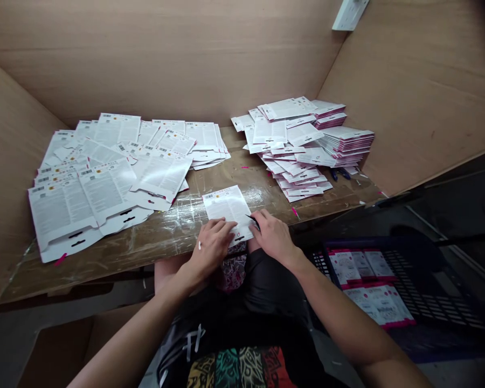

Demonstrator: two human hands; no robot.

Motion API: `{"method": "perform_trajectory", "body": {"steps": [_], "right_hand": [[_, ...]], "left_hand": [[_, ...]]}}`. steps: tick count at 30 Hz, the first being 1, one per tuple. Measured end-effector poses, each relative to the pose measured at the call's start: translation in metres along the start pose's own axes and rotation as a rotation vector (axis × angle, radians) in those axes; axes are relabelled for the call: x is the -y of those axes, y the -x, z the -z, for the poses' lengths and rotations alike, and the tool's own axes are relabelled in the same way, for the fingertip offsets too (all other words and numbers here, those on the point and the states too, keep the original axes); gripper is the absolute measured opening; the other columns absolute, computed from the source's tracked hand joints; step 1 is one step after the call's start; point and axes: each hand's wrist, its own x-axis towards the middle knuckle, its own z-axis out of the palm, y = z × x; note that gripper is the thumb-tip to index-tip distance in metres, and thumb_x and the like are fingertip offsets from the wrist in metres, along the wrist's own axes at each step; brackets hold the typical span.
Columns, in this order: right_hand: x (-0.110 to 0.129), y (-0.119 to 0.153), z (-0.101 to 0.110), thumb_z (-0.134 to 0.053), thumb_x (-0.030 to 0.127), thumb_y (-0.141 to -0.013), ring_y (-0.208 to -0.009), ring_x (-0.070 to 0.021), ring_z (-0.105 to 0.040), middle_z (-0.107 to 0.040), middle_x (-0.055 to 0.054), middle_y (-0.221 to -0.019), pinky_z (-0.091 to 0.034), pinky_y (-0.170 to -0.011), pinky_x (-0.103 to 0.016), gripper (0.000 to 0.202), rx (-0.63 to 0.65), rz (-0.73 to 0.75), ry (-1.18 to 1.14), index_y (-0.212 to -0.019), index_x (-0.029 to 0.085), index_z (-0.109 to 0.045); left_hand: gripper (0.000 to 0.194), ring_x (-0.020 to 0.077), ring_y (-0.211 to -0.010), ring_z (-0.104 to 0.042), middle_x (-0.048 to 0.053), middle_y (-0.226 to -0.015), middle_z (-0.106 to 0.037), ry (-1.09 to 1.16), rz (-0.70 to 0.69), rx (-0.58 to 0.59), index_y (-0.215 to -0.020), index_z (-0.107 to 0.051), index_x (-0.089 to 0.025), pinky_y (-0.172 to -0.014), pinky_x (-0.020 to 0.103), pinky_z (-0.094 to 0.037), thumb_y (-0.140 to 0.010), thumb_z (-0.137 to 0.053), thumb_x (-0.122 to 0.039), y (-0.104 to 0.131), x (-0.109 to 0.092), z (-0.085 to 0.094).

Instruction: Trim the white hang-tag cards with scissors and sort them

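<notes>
Lying near the front edge of the table [178, 237], 1 white printed packet [225, 205] sits at the centre of the view. At its 7 o'clock, the left hand [213, 242] rests its fingers, held fairly close together, on the lower part. At its 4 o'clock, the right hand [274, 233] pinches a dark pointed tool [254, 220] (tip towards the packet's side). Farther out, a spread heap [109, 172] of similar packets covers 10 o'clock, and a stacked pile [299, 145] stands at 2. A dark blue basket [414, 269] with pink-edged packets [378, 302] sits at 4 o'clock.
</notes>
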Motion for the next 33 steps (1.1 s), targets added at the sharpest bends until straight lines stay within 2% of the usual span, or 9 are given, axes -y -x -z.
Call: {"method": "perform_trajectory", "body": {"steps": [5,12,15,19,22,25,27,30,33], "right_hand": [[0.004,0.008,-0.012,-0.062,0.027,-0.103,-0.104,-0.0305,-0.072,-0.072,-0.014,-0.119,-0.053,-0.088,-0.038,0.020,-0.145,-0.067,-0.149,-0.121,0.019,-0.068],[0.025,0.015,-0.007,-0.077,0.033,-0.077,-0.056,-0.0120,-0.053,-0.069,0.001,-0.091,-0.039,-0.045,-0.022,0.035,-0.017,-0.348,-1.289,-0.107,0.023,-0.060],[0.019,-0.042,0.039,-0.075,0.030,-0.073,-0.057,-0.0115,-0.053,-0.069,0.001,-0.092,-0.040,-0.044,-0.021,0.036,-0.166,-0.265,-1.240,-0.106,0.023,-0.062],[-0.009,-0.125,0.128,-0.073,0.032,-0.076,-0.067,-0.0176,-0.064,-0.075,-0.007,-0.098,-0.051,-0.054,-0.027,0.033,-0.519,-0.166,-0.894,-0.107,0.019,-0.069],[0.000,-0.129,0.139,-0.076,0.037,-0.079,-0.063,-0.0197,-0.068,-0.075,-0.007,-0.083,-0.052,-0.051,-0.027,0.033,-0.258,-0.061,-0.858,-0.104,0.017,-0.075],[0.033,-0.082,0.099,-0.076,0.040,-0.083,-0.054,-0.0179,-0.067,-0.071,-0.002,-0.069,-0.050,-0.046,-0.025,0.032,0.289,0.047,-0.935,-0.105,0.017,-0.081],[0.050,-0.046,0.072,-0.074,0.038,-0.088,-0.052,-0.0150,-0.064,-0.067,0.001,-0.065,-0.049,-0.046,-0.022,0.028,0.481,0.074,-0.953,-0.106,0.019,-0.083],[0.050,-0.018,0.055,-0.077,0.044,-0.090,-0.058,-0.0151,-0.065,-0.070,0.000,-0.070,-0.053,-0.053,-0.024,0.032,0.549,0.090,-1.058,-0.111,0.020,-0.084],[0.033,-0.016,0.046,-0.093,0.060,-0.074,-0.094,-0.0238,-0.074,-0.079,-0.008,-0.108,-0.063,-0.078,-0.034,0.061,0.425,0.200,-1.307,-0.121,0.023,-0.083]], "left_hand": [[0.042,0.0392,-0.140,-0.057,0.010,-0.140,-0.073,-0.199,-0.090,0.045,-0.142,-0.067,-0.029,-0.104,0.055,-0.053,-0.102,-0.064,-0.019,0.013,-0.010,0.001],[0.044,0.0320,-0.134,-0.065,0.012,-0.141,-0.075,-0.091,-0.305,-0.236,-0.149,-0.063,-0.019,-0.102,0.046,-0.057,-0.105,-0.054,-0.017,0.039,-0.011,0.016],[0.042,0.0301,-0.134,-0.068,0.012,-0.140,-0.075,-0.017,-0.284,-0.386,-0.145,-0.067,-0.022,-0.108,0.044,-0.056,-0.103,-0.065,-0.022,0.028,0.009,0.038],[0.018,0.0247,-0.097,-0.079,0.007,-0.106,-0.084,0.265,0.135,-0.537,-0.107,-0.080,-0.024,-0.088,0.038,-0.062,-0.103,-0.067,-0.035,-0.007,0.031,0.073],[0.033,0.0222,-0.087,-0.078,0.007,-0.102,-0.082,0.564,0.333,-0.459,-0.118,-0.077,-0.022,-0.078,0.034,-0.062,-0.097,-0.072,-0.047,-0.023,0.018,0.086],[0.047,0.0175,-0.076,-0.071,0.006,-0.098,-0.079,0.759,0.352,-0.339,-0.130,-0.072,-0.021,-0.068,0.028,-0.057,-0.095,-0.073,-0.051,-0.020,-0.005,0.086],[0.035,0.0150,-0.068,-0.063,0.003,-0.082,-0.074,0.790,0.349,-0.239,-0.107,-0.078,-0.019,-0.062,0.025,-0.050,-0.096,-0.072,-0.052,-0.010,-0.016,0.084],[0.043,0.0128,-0.062,-0.053,0.000,-0.064,-0.062,0.836,0.383,-0.168,-0.072,-0.072,-0.018,-0.058,0.024,-0.042,-0.097,-0.071,-0.054,0.006,-0.019,0.083],[0.044,0.0109,-0.058,-0.048,-0.002,-0.062,-0.057,1.105,0.553,-0.324,-0.073,-0.067,-0.019,-0.056,0.022,-0.040,-0.091,-0.078,-0.058,0.014,-0.020,0.080]]}}
